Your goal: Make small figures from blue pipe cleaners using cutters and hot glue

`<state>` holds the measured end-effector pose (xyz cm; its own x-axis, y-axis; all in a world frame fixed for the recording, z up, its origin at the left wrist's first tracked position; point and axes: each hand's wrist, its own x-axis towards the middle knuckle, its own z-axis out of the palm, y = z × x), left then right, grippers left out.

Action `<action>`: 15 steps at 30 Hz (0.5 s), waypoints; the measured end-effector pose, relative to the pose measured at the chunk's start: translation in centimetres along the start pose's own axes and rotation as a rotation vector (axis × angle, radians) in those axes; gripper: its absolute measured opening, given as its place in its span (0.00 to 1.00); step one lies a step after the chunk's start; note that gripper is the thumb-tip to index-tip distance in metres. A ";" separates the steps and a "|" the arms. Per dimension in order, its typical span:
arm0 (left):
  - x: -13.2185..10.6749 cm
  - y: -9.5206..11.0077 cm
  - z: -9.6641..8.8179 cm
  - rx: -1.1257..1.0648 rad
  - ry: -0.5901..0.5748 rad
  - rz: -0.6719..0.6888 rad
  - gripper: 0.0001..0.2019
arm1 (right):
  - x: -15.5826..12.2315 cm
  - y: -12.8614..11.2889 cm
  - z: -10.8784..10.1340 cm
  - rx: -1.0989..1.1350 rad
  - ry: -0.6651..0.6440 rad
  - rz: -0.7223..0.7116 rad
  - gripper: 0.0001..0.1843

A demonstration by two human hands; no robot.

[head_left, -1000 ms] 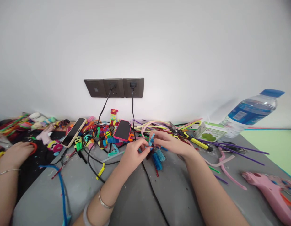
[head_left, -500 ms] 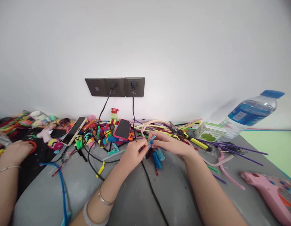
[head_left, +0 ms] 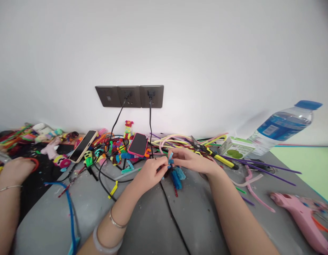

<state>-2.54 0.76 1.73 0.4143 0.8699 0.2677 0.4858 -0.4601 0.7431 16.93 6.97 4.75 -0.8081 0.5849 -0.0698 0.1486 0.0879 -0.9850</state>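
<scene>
My left hand [head_left: 150, 174] and my right hand [head_left: 191, 161] meet over the middle of the grey table [head_left: 153, 226]. Both pinch a short light-blue pipe cleaner piece [head_left: 170, 158] between their fingertips. Just below the fingers lies a small bundle of blue pipe cleaner pieces [head_left: 177, 176] with a thin red piece beside it. A black cable [head_left: 169, 209] runs under my hands toward me.
Another person's hand [head_left: 13, 170] rests at the far left. Two phones [head_left: 138, 144] lean among coloured craft bits under the wall sockets [head_left: 129, 96]. Yellow-handled pliers [head_left: 214, 154], a green carton [head_left: 236, 147], a water bottle [head_left: 282, 127], a pink glue gun [head_left: 303, 216] sit right.
My hands have stayed in place and kept working the light-blue piece between the fingertips. The view has shifted slightly. The other person's hand at the left has barely moved.
</scene>
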 end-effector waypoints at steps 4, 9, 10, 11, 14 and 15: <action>0.0 0.1 0.0 -0.011 0.038 -0.020 0.07 | 0.0 0.0 -0.1 0.023 0.059 -0.054 0.18; 0.2 -0.2 0.0 -0.035 0.168 -0.021 0.06 | 0.2 0.6 -0.5 0.051 0.164 -0.085 0.19; 0.3 -0.3 0.0 -0.051 0.207 -0.030 0.06 | 0.2 0.7 -0.6 0.054 0.178 -0.079 0.18; 0.3 -0.4 -0.1 -0.074 0.241 -0.048 0.06 | 0.2 0.7 -0.6 0.055 0.193 -0.073 0.18; 0.4 -0.5 -0.2 -0.190 0.304 -0.132 0.06 | 0.0 0.5 -0.8 0.044 0.244 -0.064 0.18; 0.4 -0.5 -0.2 -0.239 0.317 -0.160 0.07 | 0.0 0.4 -0.8 0.028 0.256 -0.063 0.18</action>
<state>-2.71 1.40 1.56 0.0728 0.9556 0.2856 0.3171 -0.2937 0.9018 17.42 7.62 4.45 -0.6438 0.7646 0.0309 0.0838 0.1105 -0.9903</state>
